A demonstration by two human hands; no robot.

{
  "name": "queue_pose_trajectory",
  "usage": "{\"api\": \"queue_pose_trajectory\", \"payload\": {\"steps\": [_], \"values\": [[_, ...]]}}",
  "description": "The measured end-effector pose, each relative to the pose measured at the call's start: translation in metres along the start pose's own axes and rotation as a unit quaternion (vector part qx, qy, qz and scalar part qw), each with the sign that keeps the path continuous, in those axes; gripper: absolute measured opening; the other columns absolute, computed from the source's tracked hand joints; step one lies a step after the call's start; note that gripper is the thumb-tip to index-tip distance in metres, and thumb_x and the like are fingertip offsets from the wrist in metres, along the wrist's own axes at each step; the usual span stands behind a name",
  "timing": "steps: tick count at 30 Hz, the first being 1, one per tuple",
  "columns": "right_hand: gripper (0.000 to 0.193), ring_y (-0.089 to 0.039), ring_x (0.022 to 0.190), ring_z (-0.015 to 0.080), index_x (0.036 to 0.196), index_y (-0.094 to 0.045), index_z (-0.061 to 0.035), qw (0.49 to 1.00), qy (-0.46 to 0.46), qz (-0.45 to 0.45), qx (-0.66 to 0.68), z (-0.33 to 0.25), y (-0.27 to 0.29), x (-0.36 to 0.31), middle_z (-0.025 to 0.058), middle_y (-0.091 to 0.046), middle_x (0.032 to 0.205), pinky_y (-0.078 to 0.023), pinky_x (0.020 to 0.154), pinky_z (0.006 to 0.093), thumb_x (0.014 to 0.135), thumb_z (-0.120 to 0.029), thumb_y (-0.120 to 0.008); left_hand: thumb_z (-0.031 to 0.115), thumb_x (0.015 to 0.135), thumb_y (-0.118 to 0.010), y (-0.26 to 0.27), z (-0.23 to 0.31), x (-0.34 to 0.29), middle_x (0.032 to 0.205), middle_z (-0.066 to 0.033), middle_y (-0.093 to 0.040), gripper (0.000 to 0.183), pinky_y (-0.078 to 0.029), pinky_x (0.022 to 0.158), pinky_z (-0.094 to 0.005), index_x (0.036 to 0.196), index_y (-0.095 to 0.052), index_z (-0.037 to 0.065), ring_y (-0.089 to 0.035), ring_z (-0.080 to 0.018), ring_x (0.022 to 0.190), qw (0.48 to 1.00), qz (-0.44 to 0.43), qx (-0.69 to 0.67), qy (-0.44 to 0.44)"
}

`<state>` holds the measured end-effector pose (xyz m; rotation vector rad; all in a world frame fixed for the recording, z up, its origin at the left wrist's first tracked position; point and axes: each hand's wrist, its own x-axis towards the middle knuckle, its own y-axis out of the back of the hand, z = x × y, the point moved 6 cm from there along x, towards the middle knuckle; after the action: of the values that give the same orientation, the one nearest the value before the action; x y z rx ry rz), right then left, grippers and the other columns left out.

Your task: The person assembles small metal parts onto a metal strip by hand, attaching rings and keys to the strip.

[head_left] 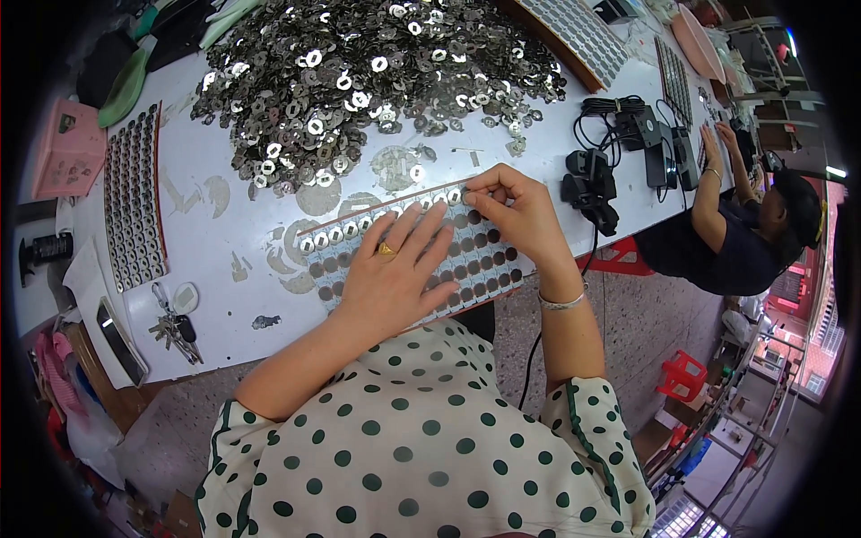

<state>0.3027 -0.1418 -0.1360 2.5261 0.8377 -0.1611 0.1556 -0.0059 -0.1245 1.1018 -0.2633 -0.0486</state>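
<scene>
In front of me lies a tray (pixel 478 260) with rows of round sockets, slightly tilted across the table. Shiny metal pieces (pixel 336 235) line its far row, while the nearer rows show dark brown discs (pixel 461 272). My left hand (pixel 392 269) rests flat on the middle of the tray, fingers spread, a gold ring on one finger. My right hand (pixel 516 213) is closed, thumb and forefinger pinched at the right end of the far row. Whatever sits between those fingertips is mostly hidden. Beyond the tray spreads a large heap of ring-like metal pieces (pixel 359 76).
A filled tray (pixel 134 202) stands left near a pink box (pixel 70 148); another tray (pixel 574 40) lies at the far right. Keys (pixel 175 327) and a phone (pixel 121 341) are near the left edge. Black cabled devices (pixel 592 184) sit right, beyond them a co-worker (pixel 735 224).
</scene>
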Motion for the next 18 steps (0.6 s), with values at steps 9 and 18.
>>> {"api": "queue_pose_trajectory", "payload": {"steps": [9, 18], "values": [[0.015, -0.051, 0.065, 0.0012, 0.103, -0.072, -0.0008, 0.999, 0.034, 0.004, -0.020, -0.0046, -0.0001, -0.0002, -0.0034, -0.065, 0.075, -0.042, 0.056, 0.0197, 0.089, -0.001, -0.076, 0.047, 0.087, -0.073, -0.0008, 0.0010, 0.0010, 0.157, -0.0086, -0.047, 0.062, -0.031, 0.117, -0.0475, 0.136, -0.063, 0.010, -0.044, -0.0299, 0.141, 1.000, -0.001, 0.000, 0.001], [0.016, -0.054, 0.067, 0.0046, 0.097, -0.069, -0.0003, 0.994, 0.073, 0.060, -0.052, -0.0076, 0.0011, -0.0052, 0.0009, -0.061, 0.084, -0.046, 0.059, 0.0219, 0.085, -0.002, -0.080, 0.048, 0.089, -0.071, 0.0001, 0.0014, 0.0011, 0.156, -0.0093, -0.048, 0.061, -0.032, 0.117, -0.0470, 0.135, -0.063, 0.010, -0.045, -0.0299, 0.141, 1.000, 0.002, 0.008, 0.000]]}}
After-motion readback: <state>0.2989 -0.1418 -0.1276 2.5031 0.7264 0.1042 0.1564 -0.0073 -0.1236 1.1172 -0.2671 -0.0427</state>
